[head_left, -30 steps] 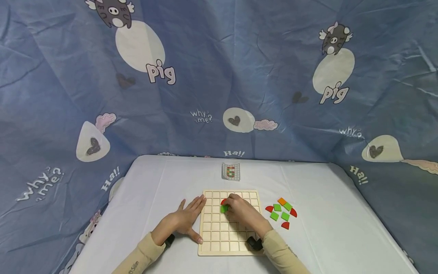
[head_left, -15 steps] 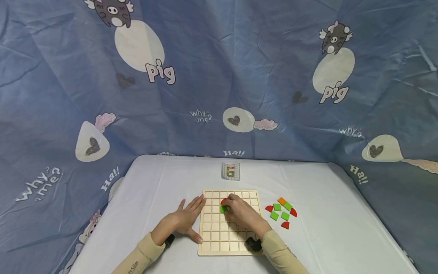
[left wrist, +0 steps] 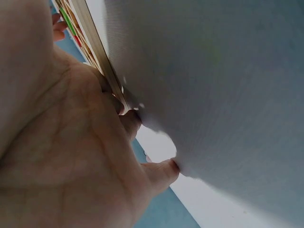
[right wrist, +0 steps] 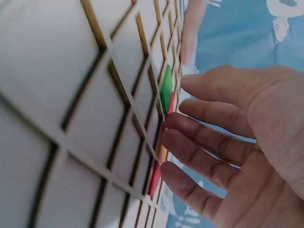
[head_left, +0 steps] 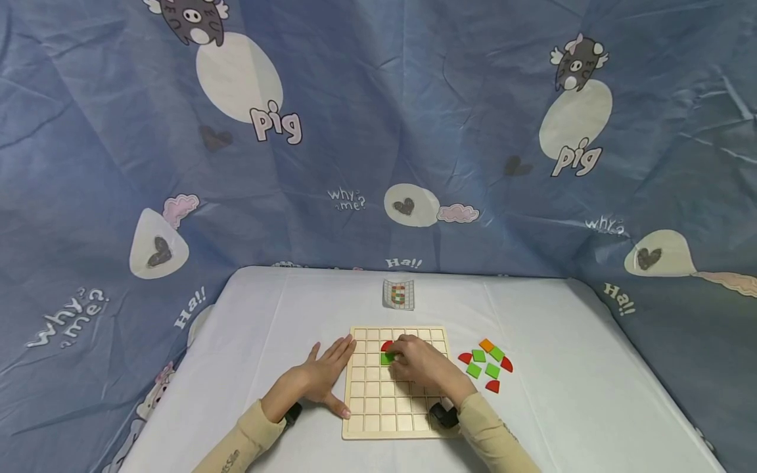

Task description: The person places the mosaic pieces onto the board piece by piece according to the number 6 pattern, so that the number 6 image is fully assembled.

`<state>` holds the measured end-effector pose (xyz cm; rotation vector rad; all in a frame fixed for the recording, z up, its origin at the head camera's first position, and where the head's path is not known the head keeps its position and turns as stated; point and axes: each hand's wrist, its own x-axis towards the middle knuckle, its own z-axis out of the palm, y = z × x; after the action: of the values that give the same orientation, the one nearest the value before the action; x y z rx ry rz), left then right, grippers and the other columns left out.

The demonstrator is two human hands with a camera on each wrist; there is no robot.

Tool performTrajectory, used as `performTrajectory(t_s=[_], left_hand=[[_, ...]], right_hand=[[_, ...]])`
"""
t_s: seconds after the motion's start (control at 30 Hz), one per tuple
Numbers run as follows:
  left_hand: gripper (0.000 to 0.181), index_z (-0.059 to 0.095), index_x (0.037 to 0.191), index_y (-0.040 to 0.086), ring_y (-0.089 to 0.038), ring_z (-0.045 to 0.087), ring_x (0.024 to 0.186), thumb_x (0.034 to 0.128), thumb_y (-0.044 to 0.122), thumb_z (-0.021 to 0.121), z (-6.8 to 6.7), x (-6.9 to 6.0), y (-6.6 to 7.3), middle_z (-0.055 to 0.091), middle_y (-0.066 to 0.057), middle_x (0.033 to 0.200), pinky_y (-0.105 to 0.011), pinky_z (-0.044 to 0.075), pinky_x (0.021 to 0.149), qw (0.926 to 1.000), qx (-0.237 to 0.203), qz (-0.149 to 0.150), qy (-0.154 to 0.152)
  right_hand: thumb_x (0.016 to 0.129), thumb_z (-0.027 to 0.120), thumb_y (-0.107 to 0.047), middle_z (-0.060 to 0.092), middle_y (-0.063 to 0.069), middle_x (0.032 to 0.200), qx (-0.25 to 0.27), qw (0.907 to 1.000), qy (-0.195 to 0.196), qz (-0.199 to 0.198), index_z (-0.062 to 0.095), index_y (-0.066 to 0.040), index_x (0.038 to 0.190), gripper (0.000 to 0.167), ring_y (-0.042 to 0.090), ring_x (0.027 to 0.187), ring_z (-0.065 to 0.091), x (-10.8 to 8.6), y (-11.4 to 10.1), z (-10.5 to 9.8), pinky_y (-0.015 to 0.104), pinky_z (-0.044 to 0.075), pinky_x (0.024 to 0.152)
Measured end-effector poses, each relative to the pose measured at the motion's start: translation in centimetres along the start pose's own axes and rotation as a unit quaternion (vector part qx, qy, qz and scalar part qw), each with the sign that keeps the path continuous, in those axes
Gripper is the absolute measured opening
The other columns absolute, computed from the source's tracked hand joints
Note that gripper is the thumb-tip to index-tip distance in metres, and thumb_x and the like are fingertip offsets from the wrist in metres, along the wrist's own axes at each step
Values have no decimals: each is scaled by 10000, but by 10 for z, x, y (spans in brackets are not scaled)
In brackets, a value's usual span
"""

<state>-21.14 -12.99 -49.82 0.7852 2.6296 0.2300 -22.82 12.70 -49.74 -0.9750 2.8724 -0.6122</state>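
While low, left hand point(head_left: 324, 378) outspread

Grid board point(head_left: 357, 405): lower-left squares, free from above; upper middle, obstructed by right hand point(head_left: 421, 363); left edge, by left hand point(head_left: 322, 376). Tablecloth point(head_left: 296, 315): passage between board and pattern card point(head_left: 399, 295); loose tiles point(head_left: 479, 356) obstruct right of board.

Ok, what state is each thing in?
Board, flat, partly filled
Placed green tile, in its cell
Red tile beyond it, in its cell
Placed orange tile, partly hidden
Loose tiles, flat, right of the board
Card, pattern up
Left-hand grip, fingers spread, at the board's edge
Right-hand grip, fingers loosely curved, at the tiles
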Motion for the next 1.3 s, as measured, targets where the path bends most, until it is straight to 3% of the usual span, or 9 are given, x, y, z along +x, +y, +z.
performTrajectory(t_s=[0.27, 0.47, 0.8, 1.03, 1.17, 1.3], left_hand=[[1383, 42, 1547, 33, -311, 58, 1507, 574, 683, 778, 0, 1, 0, 16, -144, 1632, -639, 91, 1152, 10000, 16, -30, 26], [1377, 47, 1547, 34, -304, 63, 1508, 575, 689, 771, 0, 0, 0, 22, -139, 1633, -636, 100, 1153, 10000, 80, -34, 36], [1375, 41, 1547, 31, -312, 60, 1507, 584, 695, 762, 1, 1, 0, 18, -140, 1633, -639, 99, 1152, 9999, 108, -15, 25], [1377, 39, 1548, 39, -309, 47, 1508, 580, 694, 765, 3, 4, -1, 12, -138, 1634, -638, 88, 1154, 10000, 51, -41, 20], [1381, 32, 1550, 48, -299, 43, 1509, 577, 701, 762, 3, 4, -1, 6, -127, 1636, -631, 81, 1158, 10000, 60, -63, 8], [1386, 30, 1549, 41, -308, 43, 1508, 575, 699, 766, 1, 3, -1, 5, -135, 1634, -638, 85, 1154, 10000, 47, -59, -9]], right_hand=[[927, 632, -168, 674, 19, 1114, 100, 9999, 78, 104, 691, -86, 1157, 251, 184, 1046, 635, -3, 11, -15, 351, 531, 896], [928, 648, -165, 657, 61, 1141, 393, 9980, -40, 487, 664, -52, 1192, 288, 197, 954, 639, -6, 17, -26, 337, 545, 798], [926, 641, -130, 652, 74, 1126, 564, 9968, -114, 563, 671, -38, 1170, 263, 213, 954, 641, -9, 24, -32, 346, 544, 793], [911, 654, -116, 650, 74, 1015, 682, 9869, -121, 1457, 660, -10, 1143, 254, 194, 908, 602, -28, 59, -60, 355, 516, 769], [889, 659, -107, 642, 95, 970, 548, 9786, -60, 1983, 646, 10, 1124, 263, 204, 876, 591, -45, 86, -78, 374, 504, 762], [865, 672, -126, 634, 117, 956, 491, 9656, -255, 2539, 624, 32, 1115, 299, 203, 815, 585, -62, 103, -91, 387, 504, 729]])
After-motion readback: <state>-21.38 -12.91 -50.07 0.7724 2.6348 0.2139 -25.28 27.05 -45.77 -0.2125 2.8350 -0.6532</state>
